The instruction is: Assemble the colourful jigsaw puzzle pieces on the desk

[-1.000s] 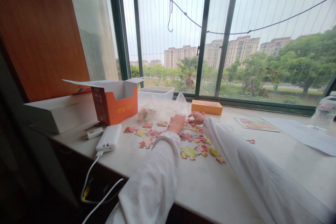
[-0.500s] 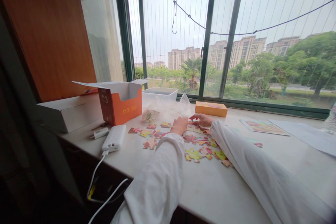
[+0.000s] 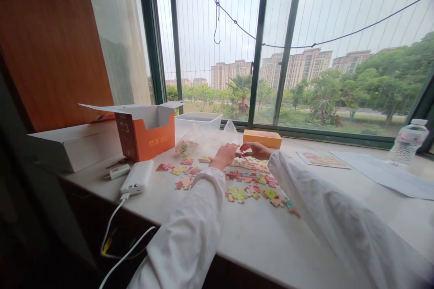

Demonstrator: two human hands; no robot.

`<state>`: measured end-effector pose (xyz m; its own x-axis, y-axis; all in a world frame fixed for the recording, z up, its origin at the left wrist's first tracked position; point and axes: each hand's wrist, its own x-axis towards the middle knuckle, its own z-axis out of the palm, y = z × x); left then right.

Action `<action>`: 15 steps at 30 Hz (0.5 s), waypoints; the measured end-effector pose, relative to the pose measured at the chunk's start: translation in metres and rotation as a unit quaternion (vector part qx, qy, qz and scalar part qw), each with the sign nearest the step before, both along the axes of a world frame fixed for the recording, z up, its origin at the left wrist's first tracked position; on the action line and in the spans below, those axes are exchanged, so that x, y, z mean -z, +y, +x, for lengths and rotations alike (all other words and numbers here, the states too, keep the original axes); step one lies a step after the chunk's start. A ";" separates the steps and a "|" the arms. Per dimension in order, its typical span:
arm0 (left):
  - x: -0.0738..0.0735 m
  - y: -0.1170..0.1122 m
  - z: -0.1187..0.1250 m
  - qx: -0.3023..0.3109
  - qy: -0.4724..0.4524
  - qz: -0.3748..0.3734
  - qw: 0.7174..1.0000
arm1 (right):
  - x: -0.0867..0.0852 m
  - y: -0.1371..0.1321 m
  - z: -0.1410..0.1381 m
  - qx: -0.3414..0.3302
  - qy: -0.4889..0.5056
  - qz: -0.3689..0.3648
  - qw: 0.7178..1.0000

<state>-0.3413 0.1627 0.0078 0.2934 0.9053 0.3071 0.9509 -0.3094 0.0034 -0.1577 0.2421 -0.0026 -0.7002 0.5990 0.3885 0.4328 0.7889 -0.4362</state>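
My left hand (image 3: 224, 155) and my right hand (image 3: 257, 150) meet at the fingertips above the far part of the loose jigsaw puzzle pieces (image 3: 252, 176). Both are closed, fingers bent in a pinch. A small puzzle piece, mostly hidden, shows between the fingertips. Flat on the table around and below my wrists lie several colourful pieces, some seemingly joined. Nearer me are yellow-green pieces (image 3: 236, 194), and pink ones (image 3: 184, 183) lie left of my left forearm. A clear plastic bag (image 3: 200, 137) sits just beyond my left hand.
An orange open box (image 3: 149, 137), a white box (image 3: 81, 144) and a clear bin (image 3: 200, 119) stand left and back. A power bank (image 3: 137, 178) with a cable lies near the front edge. A yellow box (image 3: 262, 138), picture card (image 3: 321, 160), paper (image 3: 379, 174) and bottle (image 3: 408, 142) are right.
My view has turned slightly right, bringing the bottle into sight. Both hands have risen a little and their fingertips are closer together. More pieces show near my right sleeve.
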 end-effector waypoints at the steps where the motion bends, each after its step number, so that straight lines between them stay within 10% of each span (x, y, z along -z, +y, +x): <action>1: -0.003 -0.002 0.002 0.018 0.001 -0.002 1.000 | -0.003 -0.005 0.005 0.002 -0.006 0.002 1.000; 9: -0.022 -0.033 0.035 0.185 -0.030 0.016 0.982 | -0.015 -0.054 0.072 0.036 -0.023 0.045 0.998; 15: -0.034 -0.049 0.083 0.199 -0.064 0.070 0.975 | -0.024 -0.094 0.147 0.073 -0.017 0.095 0.993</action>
